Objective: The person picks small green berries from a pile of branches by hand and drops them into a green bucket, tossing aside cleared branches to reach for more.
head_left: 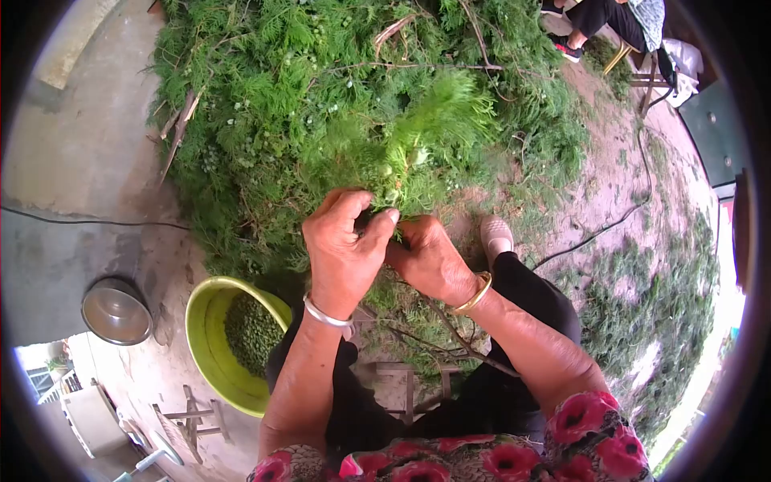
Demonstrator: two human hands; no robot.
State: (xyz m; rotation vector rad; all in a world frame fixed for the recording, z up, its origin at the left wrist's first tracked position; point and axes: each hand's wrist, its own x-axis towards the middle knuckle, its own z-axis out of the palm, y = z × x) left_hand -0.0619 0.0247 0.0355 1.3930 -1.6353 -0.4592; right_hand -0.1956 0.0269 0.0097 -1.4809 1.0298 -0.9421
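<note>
Flower-patterned clothing (pixel 422 468) is seen at the near edge, with black trousers (pixel 534 309) spread beyond it. By a broad heap of green branches (pixel 265 120), the far middle of the ground is covered. More cut greenery (pixel 654 297) is strewn on the right. A yellow-green bucket (pixel 210 353), partly filled with small green cones (pixel 250 333), is placed at the near left, and a metal bowl (pixel 117 312) is set farther left. At the far right, a seated person (pixel 602 20) is partly shown. A bare forked branch (pixel 458 341) is seen below the right forearm.

Above the near side of the heap, a leafy green sprig (pixel 438 120) is held upright-looking and blurred. The left grip (pixel 349 245) is pinched closed on its base; a silver bangle (pixel 326 312) is worn there. Just beside it, the right grip (pixel 430 257) is curled shut, its contents mostly hidden, with a gold bangle (pixel 476 295) worn at the wrist.
</note>
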